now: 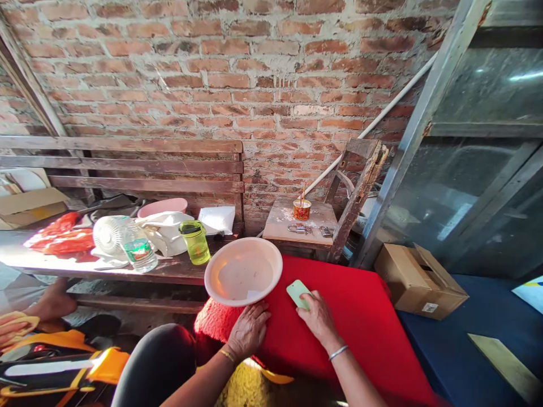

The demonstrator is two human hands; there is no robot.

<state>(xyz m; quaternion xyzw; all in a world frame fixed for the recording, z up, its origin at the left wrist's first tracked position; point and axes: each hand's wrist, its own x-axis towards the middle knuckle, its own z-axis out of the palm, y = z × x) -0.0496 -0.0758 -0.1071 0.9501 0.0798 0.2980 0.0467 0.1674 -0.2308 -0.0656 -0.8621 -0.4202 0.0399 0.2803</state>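
My right hand point(317, 317) grips a pale green phone point(298, 293) by its near end, over a red cloth point(339, 339). The phone is flat with rounded corners, and a small dark spot shows near its far end. Fingers extended, my left hand point(250, 327) lies on the cloth's left part, its fingertips by the near rim of a pale pink plastic basin point(243, 271). A small whitish piece point(253, 295) lies inside the basin near that rim. The phone is just right of the basin, apart from it.
A wooden bench point(178, 277) on the left bears a green bottle point(195, 242), a water bottle point(139, 253) and bags. On a chair point(278, 223) stand a red tin point(301, 210) and padlocks point(299, 228). A cardboard box point(418, 280) sits right. Another person's hand point(14, 328) shows far left.
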